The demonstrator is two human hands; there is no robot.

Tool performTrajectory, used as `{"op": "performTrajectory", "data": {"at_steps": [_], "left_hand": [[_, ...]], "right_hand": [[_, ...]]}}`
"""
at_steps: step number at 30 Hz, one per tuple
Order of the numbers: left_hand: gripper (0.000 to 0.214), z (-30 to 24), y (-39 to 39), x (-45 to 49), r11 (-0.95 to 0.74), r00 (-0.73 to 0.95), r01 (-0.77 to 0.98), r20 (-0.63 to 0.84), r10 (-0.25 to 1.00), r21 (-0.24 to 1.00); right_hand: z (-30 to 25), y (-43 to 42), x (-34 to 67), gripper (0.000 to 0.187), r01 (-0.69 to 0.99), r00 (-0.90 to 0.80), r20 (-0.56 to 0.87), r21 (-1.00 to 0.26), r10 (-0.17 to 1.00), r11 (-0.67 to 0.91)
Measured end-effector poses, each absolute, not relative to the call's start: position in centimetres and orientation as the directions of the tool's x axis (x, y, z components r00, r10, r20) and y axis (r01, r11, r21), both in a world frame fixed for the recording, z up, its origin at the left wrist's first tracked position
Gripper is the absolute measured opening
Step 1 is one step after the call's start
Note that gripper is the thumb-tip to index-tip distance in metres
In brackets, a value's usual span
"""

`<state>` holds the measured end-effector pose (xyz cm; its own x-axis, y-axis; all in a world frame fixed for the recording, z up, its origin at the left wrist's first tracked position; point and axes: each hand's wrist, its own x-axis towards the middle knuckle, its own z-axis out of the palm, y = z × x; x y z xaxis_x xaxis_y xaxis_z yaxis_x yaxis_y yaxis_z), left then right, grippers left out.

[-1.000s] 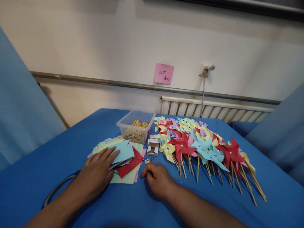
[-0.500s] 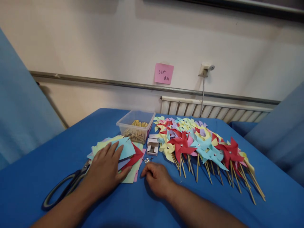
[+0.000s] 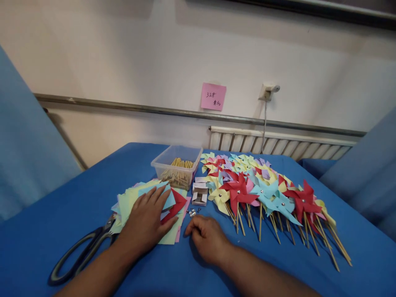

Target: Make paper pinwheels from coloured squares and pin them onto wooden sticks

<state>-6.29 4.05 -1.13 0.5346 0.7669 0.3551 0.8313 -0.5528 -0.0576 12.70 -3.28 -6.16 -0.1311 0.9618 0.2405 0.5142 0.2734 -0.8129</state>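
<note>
My left hand [image 3: 147,220] lies flat with its fingers spread on a loose stack of coloured paper sheets [image 3: 130,200], covering a blue and a red sheet. My right hand [image 3: 206,237] rests on the blue cloth just to the right of the stack. Its fingers are curled under, and I cannot see whether they hold anything. A few small silver pins [image 3: 192,212] lie just beyond its knuckles. Black-handled scissors [image 3: 81,255] lie to the left of my left forearm, blades pointing at the paper.
A clear plastic tub of wooden sticks [image 3: 176,167] stands behind the paper, with a small white open box [image 3: 199,194] beside it. Several finished paper pinwheels on sticks [image 3: 262,189] spread across the right of the blue-covered table [image 3: 46,222]. A wall rail and a radiator [image 3: 278,142] run behind.
My left hand has slid to the right over the paper stack, pushing the sheets a little, and the scissors have come into view. My right hand has barely moved.
</note>
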Motion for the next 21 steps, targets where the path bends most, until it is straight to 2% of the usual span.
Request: {"op": "performTrajectory", "data": {"at_steps": [4, 14, 21], "left_hand": [[0.071, 0.0, 4.7, -7.8, -0.533, 0.457, 0.843, 0.433, 0.777, 0.068], [0.035, 0.5, 4.6, -8.7, -0.561, 0.501, 0.816, 0.315, 0.806, 0.138], [0.05, 0.3, 4.7, -8.9, -0.549, 0.498, 0.832, 0.329, 0.802, 0.08]], "right_hand": [[-6.2, -3.3, 12.7, 0.033, 0.514, -0.139, 0.226, -0.816, 0.964, 0.265], [-6.4, -3.2, 12.7, 0.032, 0.53, -0.133, 0.243, -0.802, 0.961, 0.276], [-6.2, -3.2, 12.6, 0.032, 0.534, -0.139, 0.253, -0.795, 0.958, 0.287]]}}
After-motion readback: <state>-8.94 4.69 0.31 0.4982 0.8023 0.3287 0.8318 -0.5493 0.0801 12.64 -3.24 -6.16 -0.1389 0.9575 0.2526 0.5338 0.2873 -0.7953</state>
